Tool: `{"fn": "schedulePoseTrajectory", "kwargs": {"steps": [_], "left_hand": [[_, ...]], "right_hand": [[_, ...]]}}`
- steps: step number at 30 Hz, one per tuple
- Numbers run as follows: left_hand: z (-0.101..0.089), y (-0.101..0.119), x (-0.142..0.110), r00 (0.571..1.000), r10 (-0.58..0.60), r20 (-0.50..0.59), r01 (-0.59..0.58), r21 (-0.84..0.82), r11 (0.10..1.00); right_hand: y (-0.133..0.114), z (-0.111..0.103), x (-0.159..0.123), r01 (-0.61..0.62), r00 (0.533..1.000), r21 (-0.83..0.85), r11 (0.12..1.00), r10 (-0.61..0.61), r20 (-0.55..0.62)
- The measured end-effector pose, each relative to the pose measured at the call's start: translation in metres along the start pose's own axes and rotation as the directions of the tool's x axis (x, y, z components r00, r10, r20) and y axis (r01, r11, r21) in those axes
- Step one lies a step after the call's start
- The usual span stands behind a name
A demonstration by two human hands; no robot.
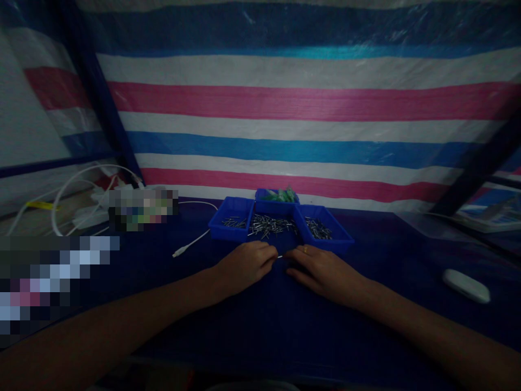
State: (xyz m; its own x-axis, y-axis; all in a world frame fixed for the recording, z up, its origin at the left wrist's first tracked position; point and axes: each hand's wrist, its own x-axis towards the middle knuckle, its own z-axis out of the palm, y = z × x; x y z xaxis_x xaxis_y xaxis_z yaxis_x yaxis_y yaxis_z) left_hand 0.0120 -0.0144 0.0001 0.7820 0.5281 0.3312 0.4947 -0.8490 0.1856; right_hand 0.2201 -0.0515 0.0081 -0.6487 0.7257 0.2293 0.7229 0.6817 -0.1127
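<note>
Between my two hands lies a thin, bright metal pin (280,257), too small and dim to name more exactly. My left hand (247,264) is closed, its thumb and fingers pinched at the pin's left end. At the other end are the fingertips of my right hand (321,271), which wears a ring; its thumb is apart from the fingers. Just beyond both hands, a loose heap of thin metal pieces (271,225) lies on the blue table (260,331). Similar pieces fill part of the left blue tray (230,233) and the right blue tray (345,240).
Behind the heap, a third blue tray (277,206) holds green items (287,194). A white cable (191,244) lies on the left, near more cables and blurred-out objects. On the right rests a white rounded case (466,285). A striped plastic sheet (301,103) hangs behind the table.
</note>
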Motion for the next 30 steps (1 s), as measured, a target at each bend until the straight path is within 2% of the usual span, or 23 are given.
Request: {"fn": "schedulePoseTrajectory", "kwargs": {"steps": [5,9,16,23,30], "left_hand": [[0.0005,0.0018,-0.0003,0.991,0.127,-0.049,-0.130,-0.056,0.990],[0.0000,0.0030,-0.0008,0.982,0.165,-0.093,-0.174,-0.101,0.980],[-0.0007,0.0012,-0.0012,0.999,0.012,-0.049,-0.014,-0.028,1.000],[-0.0054,0.0002,-0.0012,1.000,0.029,-0.007,-0.029,0.077,0.997],[-0.0039,0.0050,-0.0025,0.987,0.118,-0.106,-0.125,-0.070,0.990]], "right_hand": [[0.0014,0.0001,0.0017,-0.021,0.999,0.034,0.999,0.022,-0.043],[0.0021,0.0015,0.0015,0.047,0.999,0.018,0.999,-0.047,0.000],[0.0036,-0.0017,0.0024,-0.040,0.999,-0.003,0.999,0.040,-0.001],[0.0037,-0.0046,0.0034,-0.057,0.998,0.010,0.998,0.057,0.017],[0.0044,-0.0019,0.0023,0.044,0.999,-0.006,0.999,-0.043,0.020]]}}
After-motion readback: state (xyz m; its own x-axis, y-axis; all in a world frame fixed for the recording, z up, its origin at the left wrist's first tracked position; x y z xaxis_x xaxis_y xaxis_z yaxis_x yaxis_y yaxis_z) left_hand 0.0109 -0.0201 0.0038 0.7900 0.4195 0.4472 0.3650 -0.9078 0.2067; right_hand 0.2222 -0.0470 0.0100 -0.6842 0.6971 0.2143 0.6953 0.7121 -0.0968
